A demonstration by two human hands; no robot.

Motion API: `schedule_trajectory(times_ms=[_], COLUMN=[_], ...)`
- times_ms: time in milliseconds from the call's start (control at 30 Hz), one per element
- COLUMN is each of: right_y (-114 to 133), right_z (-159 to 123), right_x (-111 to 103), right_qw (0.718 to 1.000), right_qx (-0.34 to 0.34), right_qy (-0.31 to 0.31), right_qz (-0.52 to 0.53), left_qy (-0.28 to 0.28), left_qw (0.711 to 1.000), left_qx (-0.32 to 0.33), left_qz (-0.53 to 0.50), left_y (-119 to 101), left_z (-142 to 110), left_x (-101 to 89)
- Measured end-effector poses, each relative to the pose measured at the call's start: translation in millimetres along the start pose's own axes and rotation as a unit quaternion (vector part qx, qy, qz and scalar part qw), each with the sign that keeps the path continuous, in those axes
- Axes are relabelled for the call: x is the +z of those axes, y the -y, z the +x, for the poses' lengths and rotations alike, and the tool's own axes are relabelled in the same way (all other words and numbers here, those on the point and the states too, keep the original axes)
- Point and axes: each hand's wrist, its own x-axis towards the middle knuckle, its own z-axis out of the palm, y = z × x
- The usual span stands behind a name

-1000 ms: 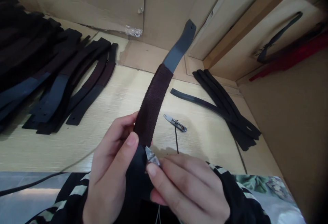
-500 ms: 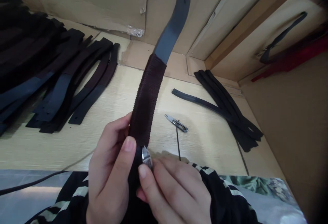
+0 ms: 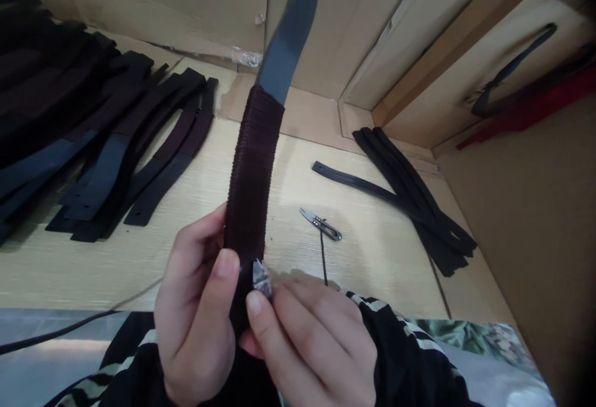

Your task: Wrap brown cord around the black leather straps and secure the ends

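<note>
My left hand point(image 3: 198, 314) grips a long strap point(image 3: 254, 165) near its lower end, thumb on the front. The strap stands nearly upright; its middle is wrapped in dark maroon cord and its top is bare grey-blue with holes. My right hand point(image 3: 307, 339) is closed on a small shiny metal tool point(image 3: 261, 278) whose tip rests on the strap at the bottom edge of the wrapping. The strap's lower end is hidden behind my hands and dark sleeves.
A pile of similar wrapped straps point(image 3: 93, 140) lies at the left of the light wooden table point(image 3: 195, 252). Thin black straps point(image 3: 410, 196) lie at the right. Small thread snips point(image 3: 321, 224) rest mid-table. Cardboard walls point(image 3: 521, 208) close in the back and right. A cable point(image 3: 69, 326) runs along the front.
The strap has swung up and leftward, its top now reaching the frame's upper edge. Both hands have shifted slightly left with it, the tool staying at the wrap's bottom edge.
</note>
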Motion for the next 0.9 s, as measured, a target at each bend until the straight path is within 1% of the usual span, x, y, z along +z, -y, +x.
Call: schedule_trajectory(times_ms=[33, 100, 167, 233, 367, 467, 567, 600, 700, 767, 800, 867, 900], right_y=[-1.3, -1.9, -1.0, 0.3, 2.0, 2.7, -0.3, -2.5, -10.5, -14.9, -16.6, -19.6, -21.3], right_z=[0.3, 1.2, 1.5, 0.7, -1.0, 0.8, 3.4, 3.8, 3.3, 2.6, 2.6, 3.7, 4.9], right_x=[0.1, -0.6, -1.9, -3.5, -8.3, -12.2, -13.1, -12.3, -8.8, -8.4, -9.6, -15.2, -19.3], right_qw=[1.0, 1.0, 1.0, 1.0, 1.0, 0.999, 0.998, 0.997, 0.998, 0.997, 0.997, 0.996, 0.997], right_qx=[0.005, 0.021, 0.021, 0.023, 0.025, 0.043, 0.063, 0.062, 0.019, 0.006, 0.005, 0.031, 0.02], right_qy=[0.0, -0.006, -0.019, -0.017, 0.007, 0.007, 0.017, 0.008, -0.026, -0.024, -0.023, -0.016, 0.001], right_qz=[0.006, 0.009, 0.009, 0.006, 0.003, 0.006, 0.026, 0.037, 0.063, 0.072, 0.079, 0.081, 0.072], left_qy=[0.009, 0.044, 0.066, 0.064, 0.028, 0.009, 0.025, 0.035, 0.082, 0.108, 0.113, 0.114, 0.114], left_qw=[1.0, 0.998, 0.997, 0.997, 0.999, 1.0, 0.999, 0.999, 0.996, 0.994, 0.993, 0.993, 0.993], left_qx=[0.003, 0.03, 0.049, 0.048, 0.024, -0.004, -0.017, -0.016, -0.005, -0.006, -0.01, -0.018, -0.024], left_qz=[-0.01, -0.016, -0.013, -0.008, 0.02, 0.019, 0.009, 0.002, -0.022, -0.03, -0.031, -0.032, -0.033], left_y=[-0.2, -0.5, -0.9, -1.5, -4.4, -7.8, -10.1, -10.1, -8.6, -7.0, -6.2, -4.9, -4.3], left_z=[2.0, 6.0, 8.8, 10.0, 7.7, 5.6, 7.4, 9.0, 14.6, 17.6, 18.6, 19.6, 19.7], left_x=[-0.3, -0.9, -1.4, -1.6, 0.2, 3.2, 4.2, 3.8, 0.9, -1.0, -1.7, -2.0, -1.7])
